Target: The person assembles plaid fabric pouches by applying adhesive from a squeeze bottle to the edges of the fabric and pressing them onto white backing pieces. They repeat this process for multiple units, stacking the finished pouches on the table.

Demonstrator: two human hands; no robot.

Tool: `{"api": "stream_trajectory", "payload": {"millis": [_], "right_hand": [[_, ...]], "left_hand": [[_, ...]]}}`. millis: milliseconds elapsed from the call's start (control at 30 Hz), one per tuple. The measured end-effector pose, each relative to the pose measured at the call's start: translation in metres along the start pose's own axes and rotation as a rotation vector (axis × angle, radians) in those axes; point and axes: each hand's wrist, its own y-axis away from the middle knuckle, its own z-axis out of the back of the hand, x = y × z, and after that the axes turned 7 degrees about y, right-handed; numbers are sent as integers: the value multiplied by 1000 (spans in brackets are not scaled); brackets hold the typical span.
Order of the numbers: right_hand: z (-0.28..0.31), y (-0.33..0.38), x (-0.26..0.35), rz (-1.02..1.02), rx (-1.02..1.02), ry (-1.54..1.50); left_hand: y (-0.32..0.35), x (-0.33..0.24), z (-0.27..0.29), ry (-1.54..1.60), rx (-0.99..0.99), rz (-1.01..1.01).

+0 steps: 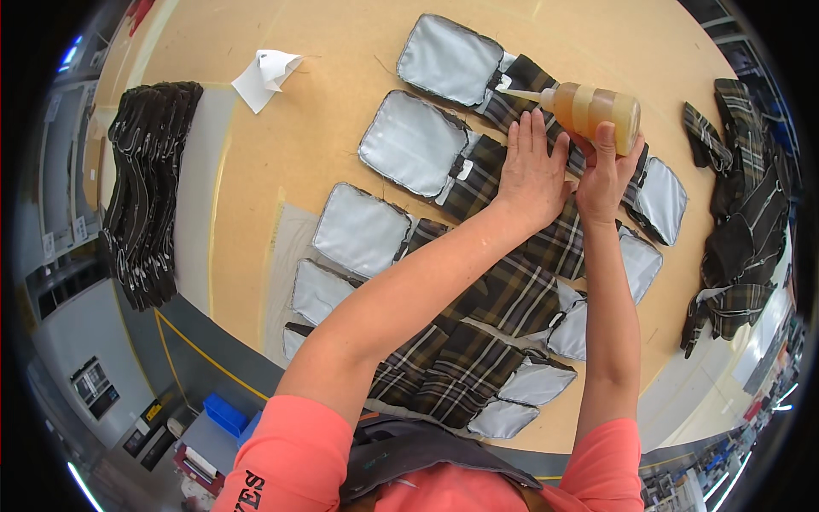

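The right hand (607, 162) is gripping an amber bottle (597, 111), its nozzle (522, 94) reaching past the left hand (531, 175), whose extended fingers are resting on plaid cloth (486, 166), toward a white tab (504, 83). Dispensing seems underway, calling for a steady tip. Leftward of those fingers, silver panels (414, 141) are edging open table (333, 128).

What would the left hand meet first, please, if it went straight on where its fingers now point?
Probably the pale nozzle of the amber bottle, just ahead of the left hand; its height is unclear, so the hand might pass beneath it.
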Motion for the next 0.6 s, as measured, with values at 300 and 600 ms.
{"api": "stream_trajectory", "payload": {"millis": [300, 600], "right_hand": [[5, 3, 8, -261, -44, -337], [211, 78, 104, -496, -117, -891]], "left_hand": [[0, 0, 0, 19, -10, -5], [-27, 6, 15, 16, -151, -140]]}}
